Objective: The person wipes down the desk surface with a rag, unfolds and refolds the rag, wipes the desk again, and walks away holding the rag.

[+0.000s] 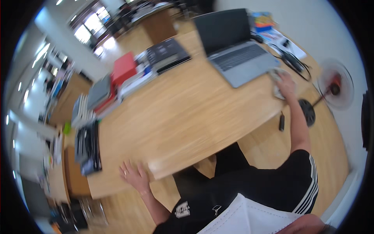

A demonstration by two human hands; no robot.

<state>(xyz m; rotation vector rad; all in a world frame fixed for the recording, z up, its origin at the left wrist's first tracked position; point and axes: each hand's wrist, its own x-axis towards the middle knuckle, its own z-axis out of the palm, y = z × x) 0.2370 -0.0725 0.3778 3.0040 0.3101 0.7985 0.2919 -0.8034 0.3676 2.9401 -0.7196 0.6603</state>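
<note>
My right hand (pixel 287 84) presses a pale, crumpled cloth (pixel 277 92) onto the wooden desk (pixel 175 113), close by the right corner of an open laptop (pixel 237 62). Its fingers are bent over the cloth. At the desk's near left edge, my left hand (pixel 136 177) has its fingers spread, with nothing in them; motion blurs the fingertips. The laptop's screen is dark. Beside the laptop on the right lies a black charger with its cable (pixel 292 62).
Along the desk's far side stand a dark folder (pixel 167 54), a red box (pixel 124 68), stacked books (pixel 100 93) and black files (pixel 87 146). A colourful packet (pixel 263 21) and papers lie behind the charger. A fan (pixel 335 87) stands on the floor at right.
</note>
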